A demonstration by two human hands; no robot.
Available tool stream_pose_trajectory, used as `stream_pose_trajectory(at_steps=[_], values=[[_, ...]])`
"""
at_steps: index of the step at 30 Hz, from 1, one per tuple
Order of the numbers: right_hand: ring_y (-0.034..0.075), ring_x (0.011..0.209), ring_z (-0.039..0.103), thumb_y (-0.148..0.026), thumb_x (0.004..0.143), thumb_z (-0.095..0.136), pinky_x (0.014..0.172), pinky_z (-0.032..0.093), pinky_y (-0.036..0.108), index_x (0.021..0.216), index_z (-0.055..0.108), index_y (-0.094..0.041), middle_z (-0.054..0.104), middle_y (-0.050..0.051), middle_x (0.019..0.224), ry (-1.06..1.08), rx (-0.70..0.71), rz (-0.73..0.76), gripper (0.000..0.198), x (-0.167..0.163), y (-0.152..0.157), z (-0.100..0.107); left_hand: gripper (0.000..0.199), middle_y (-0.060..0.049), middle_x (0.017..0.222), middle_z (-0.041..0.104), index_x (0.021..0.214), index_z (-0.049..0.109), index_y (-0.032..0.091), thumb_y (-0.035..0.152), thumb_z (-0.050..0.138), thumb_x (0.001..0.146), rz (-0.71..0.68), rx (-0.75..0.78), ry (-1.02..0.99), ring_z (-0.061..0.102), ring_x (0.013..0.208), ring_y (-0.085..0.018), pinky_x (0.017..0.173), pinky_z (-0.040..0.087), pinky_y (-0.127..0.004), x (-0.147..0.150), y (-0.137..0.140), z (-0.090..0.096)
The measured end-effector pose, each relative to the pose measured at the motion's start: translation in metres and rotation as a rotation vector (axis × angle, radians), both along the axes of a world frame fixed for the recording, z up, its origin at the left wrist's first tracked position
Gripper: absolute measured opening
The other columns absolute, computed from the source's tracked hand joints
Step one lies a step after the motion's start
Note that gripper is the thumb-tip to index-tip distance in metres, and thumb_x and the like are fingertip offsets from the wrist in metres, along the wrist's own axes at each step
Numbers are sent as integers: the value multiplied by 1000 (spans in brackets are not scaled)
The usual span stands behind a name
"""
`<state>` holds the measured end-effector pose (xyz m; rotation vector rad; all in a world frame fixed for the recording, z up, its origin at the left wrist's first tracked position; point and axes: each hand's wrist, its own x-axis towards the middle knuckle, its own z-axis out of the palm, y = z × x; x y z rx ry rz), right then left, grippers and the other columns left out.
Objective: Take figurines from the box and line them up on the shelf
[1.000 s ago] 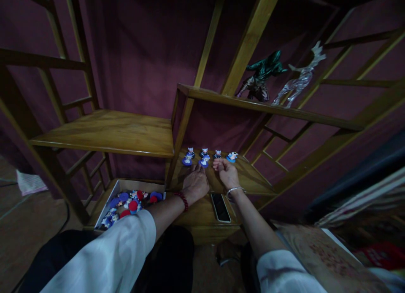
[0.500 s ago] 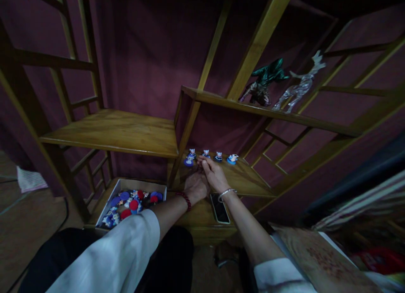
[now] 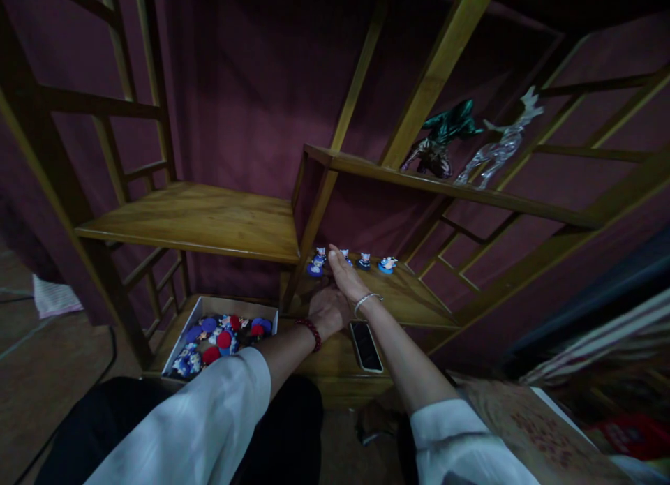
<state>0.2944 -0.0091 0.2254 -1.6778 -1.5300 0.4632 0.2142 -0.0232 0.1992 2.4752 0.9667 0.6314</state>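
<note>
My right hand [image 3: 346, 275], a silver bangle at its wrist, reaches over the lower shelf [image 3: 405, 293]. It is seen edge-on with its fingers stretched forward. Just below and left is my left hand [image 3: 329, 309], wearing a dark red bead bracelet [image 3: 313, 333]; its fingers are in shadow and partly hidden by the right hand, so its grip is unclear. Small blue-and-white figurines stand in front of the hands: a purple-based one [image 3: 316, 266] at the left, another [image 3: 321, 252] behind it, one [image 3: 345, 256] partly covered by my right thumb, and others [image 3: 365, 261] further right.
An open white box [image 3: 195, 316] of several figurines with red, blue and purple bases sits at lower left. A phone [image 3: 366, 347] lies near the shelf's front edge. Above are a green statuette [image 3: 444, 132], a clear deer-like statuette [image 3: 500, 146] and a wooden shelf [image 3: 199, 216].
My right hand has straightened, its fingers and thumb now stretched upward where they were bent toward the left hand. The hands have parted slightly. The view shifts a little; the figurines stay put.
</note>
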Motion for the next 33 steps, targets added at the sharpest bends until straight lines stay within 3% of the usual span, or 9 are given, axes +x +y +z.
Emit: stream_pose_trajectory(at_steps=[8, 13, 19, 23, 33], values=[[23, 128, 29, -66, 79, 27, 108, 20, 41, 131, 37, -25, 36, 2, 138, 17, -48, -17, 67, 2, 13, 1, 37, -13, 106, 63, 104, 61, 9, 16, 40, 75, 39, 33, 22, 57, 96, -22, 91, 41, -33, -9, -7, 7], [21, 131, 23, -68, 78, 22, 109, 14, 40, 135, 28, -24, 29, 2, 142, -5, -70, 13, 72, -1, 14, 2, 37, -12, 107, 62, 107, 59, 10, 17, 41, 75, 69, -48, 14, 56, 99, -21, 89, 42, -32, -9, -8, 8], [21, 130, 24, -70, 77, 18, 109, 15, 37, 137, 22, -21, 25, 3, 143, -32, -118, 1, 78, -1, 15, 2, 34, -12, 103, 63, 100, 64, 12, 19, 40, 76, 48, -46, -65, 55, 98, -22, 90, 42, -32, -6, -5, 0], [21, 131, 23, -70, 77, 17, 109, 15, 37, 137, 22, -21, 24, 3, 144, -37, -123, -6, 78, -2, 15, 4, 36, -10, 103, 64, 104, 61, 13, 21, 40, 76, 51, -27, -105, 54, 100, -21, 91, 41, -31, -5, -3, -5], [20, 130, 24, -67, 79, 19, 109, 16, 36, 137, 24, -16, 31, 7, 140, -19, -112, -30, 77, -3, 18, 4, 38, -10, 104, 63, 109, 58, 12, 18, 39, 76, 38, -43, -94, 53, 101, -21, 91, 41, -31, -5, -3, -3]])
